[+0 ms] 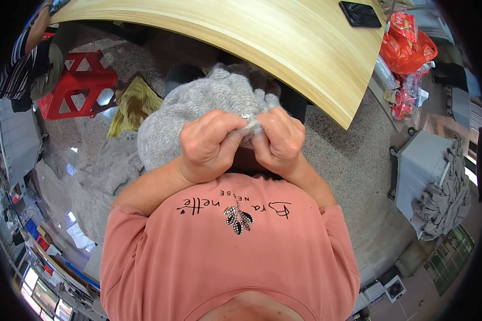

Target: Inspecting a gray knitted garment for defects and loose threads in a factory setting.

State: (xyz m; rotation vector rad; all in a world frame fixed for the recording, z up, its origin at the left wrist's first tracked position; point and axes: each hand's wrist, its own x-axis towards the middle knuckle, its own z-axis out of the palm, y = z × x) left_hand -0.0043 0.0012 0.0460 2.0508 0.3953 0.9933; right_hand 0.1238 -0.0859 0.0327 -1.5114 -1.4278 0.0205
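A bulky grey knitted garment (198,99) lies heaped over my lap, below the near edge of the table. My left hand (211,143) is closed, thumb and forefinger pinching a bit of the knit's edge. Close beside it, my right hand (278,139) is closed too and pinches the same edge. The two sets of fingertips almost meet at a small pale, shiny spot in the knit. Whether a small tool or thread sits between the fingers I cannot make out.
A wooden table (284,43) spans the far side, with a black phone (360,14) near its right corner. Left are a red stool (80,85), a yellow sack (136,104) and grey knits (115,166) on the floor. Red plastic bags (407,51) and a cart (420,171) stand right. Another person sits far left.
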